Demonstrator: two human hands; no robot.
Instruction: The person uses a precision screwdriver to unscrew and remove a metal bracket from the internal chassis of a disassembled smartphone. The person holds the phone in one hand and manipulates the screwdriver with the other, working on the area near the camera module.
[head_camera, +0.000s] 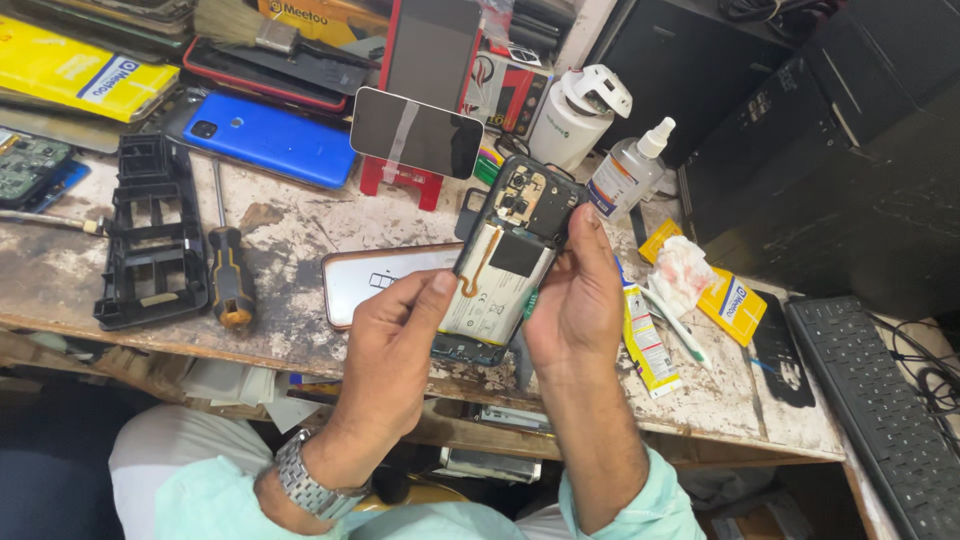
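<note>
I see both hands raised just above the front edge of a worn, paint-flecked workbench (300, 225), gripping an opened phone (505, 265) between them. My left hand (395, 345) wraps the lower left side of the phone, thumb pressed flat against the pale, smooth battery, fingers curled shut behind the frame. My right hand (575, 300) clasps the right edge, thumb stretched up along the dark rim toward the camera end, the other fingers closed behind the body where I cannot see them. The phone has its back off: a black plastic frame, a matte black shield plate near the top, coppery board sections, an orange flex ribbon curving across the battery. A metal link watch (305, 485) sits on the left wrist. Just under the phone on the bench lies a glossy white back cover with a brownish rim (375, 280). To the left rest a screwdriver with a black and yellow ribbed handle (228, 270) and a black moulded plastic tray (150, 245) with square cells. Farther back lie a shiny blue phone (270, 140) and a dark rounded screen propped on a red stand (415, 135). To the right stand a clear spray bottle (628, 170) and a white cylindrical tub (578, 115); a black keyboard (870, 400) lies well apart at the edge.
</note>
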